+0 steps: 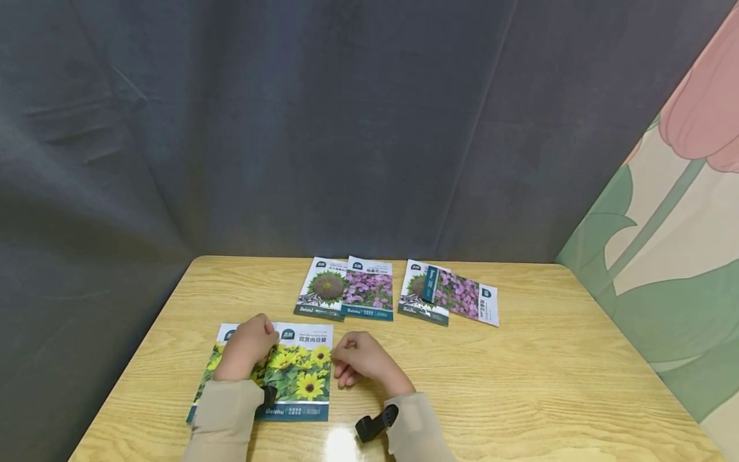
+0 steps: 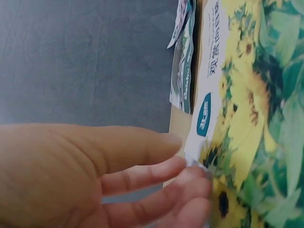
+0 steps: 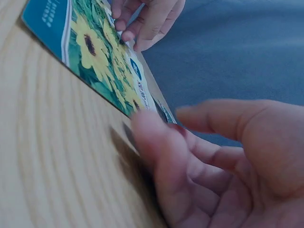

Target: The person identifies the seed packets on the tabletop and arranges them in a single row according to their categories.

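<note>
Two seed packets printed with yellow sunflowers lie at the front left of the table, the right-hand packet (image 1: pixel 300 372) seeming to overlap the left-hand packet (image 1: pixel 203 375). My left hand (image 1: pixel 245 346) is over the left-hand one and partly hides it. In the left wrist view, the fingertips (image 2: pixel 197 178) are at the right-hand packet's edge; a small gap shows between thumb and index finger. My right hand (image 1: pixel 364 359) hovers by that packet's right edge, fingers loosely bent and holding nothing. In the right wrist view its thumb and fingers are apart from the packet.
At the back, a purple-flower packet (image 1: pixel 369 289) overlaps a packet with a round brown flower head (image 1: pixel 326 287). Right of them, another purple-flower packet (image 1: pixel 467 298) lies aslant over a similar brown-flower packet (image 1: pixel 412 301). A dark curtain (image 1: pixel 346 128) hangs behind the wooden table (image 1: pixel 548 372).
</note>
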Tool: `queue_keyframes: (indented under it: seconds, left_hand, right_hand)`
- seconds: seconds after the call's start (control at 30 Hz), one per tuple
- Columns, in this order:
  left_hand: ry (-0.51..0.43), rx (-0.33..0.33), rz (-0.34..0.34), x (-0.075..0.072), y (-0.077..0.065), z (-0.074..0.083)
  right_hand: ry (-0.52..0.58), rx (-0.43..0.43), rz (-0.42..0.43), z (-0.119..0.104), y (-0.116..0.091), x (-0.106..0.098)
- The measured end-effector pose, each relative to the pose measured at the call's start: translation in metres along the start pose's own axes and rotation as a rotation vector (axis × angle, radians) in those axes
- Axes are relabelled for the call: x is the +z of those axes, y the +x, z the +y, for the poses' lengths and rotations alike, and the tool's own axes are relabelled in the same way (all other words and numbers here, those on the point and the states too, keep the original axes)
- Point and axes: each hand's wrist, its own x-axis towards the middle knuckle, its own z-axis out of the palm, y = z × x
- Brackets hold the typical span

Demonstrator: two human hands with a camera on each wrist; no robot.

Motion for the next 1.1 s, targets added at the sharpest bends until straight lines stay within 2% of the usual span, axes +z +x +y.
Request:
queue_keyframes:
  seconds: [0.17,0.27,0.37,0.47,0.6,0.87,1.1]
  left_hand:
    - [0.016,0.059,0.079,0.003,0.001,0.007]
    - [-0.007,0.091,0.123,0.007,0.004,0.010]
    - [-0.071,0.127,0.150,0.011,0.007,0.013]
    - [-0.141,0.160,0.145,0.014,0.008,0.018]
    - [-0.192,0.178,0.123,0.017,0.007,0.024]
    - [-0.287,0.145,0.118,0.022,0.012,0.023]
    - [-0.348,0.136,0.079,0.016,0.020,0.021]
  right_hand:
    - [-0.018,-0.074,0.133,0.001,0.005,-0.004]
    - [-0.047,-0.129,0.223,0.001,0.008,-0.004]
    - [-0.077,-0.157,0.316,0.003,0.010,-0.002]
    - [-0.093,-0.150,0.378,0.004,0.012,-0.001]
    - [-0.082,-0.129,0.403,0.004,0.013,0.001]
    - [-0.048,-0.121,0.473,0.005,0.018,0.004]
    - [0.023,-0.066,0.464,0.001,0.028,0.000]
